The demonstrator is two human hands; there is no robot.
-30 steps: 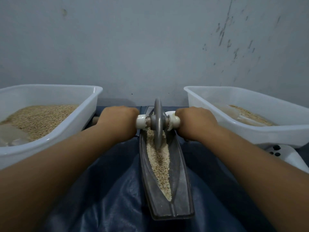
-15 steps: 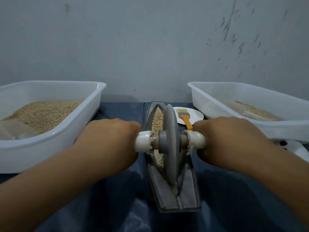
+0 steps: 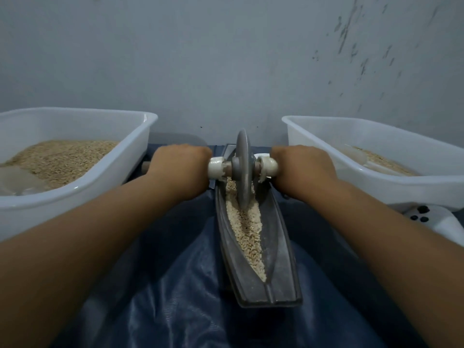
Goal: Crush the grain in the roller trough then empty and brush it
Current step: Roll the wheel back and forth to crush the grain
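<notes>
So the count: one roller trough (image 3: 256, 247), one roller wheel (image 3: 243, 169), two white tubs, two hands. The trough is my landmark. It sits dead center on a shiny dark blue sheet (image 3: 180, 297) with a scuffed grey wall (image 3: 226, 59) right behind its far end. The left tub (image 3: 75, 194) is left of the trough and piled with tan grain; the right tub (image 3: 376, 182) is right of it with a thinner layer. A white thing with dark buttons (image 3: 424, 217) pokes out under the right tub.

My left hand (image 3: 180, 167) and right hand (image 3: 302, 167) are each wrapped around the wheel's axle, one either side, at the trough's far end. The grain (image 3: 247, 234) runs as a pale strip down the trough's groove, with the wheel's edge standing in it.
</notes>
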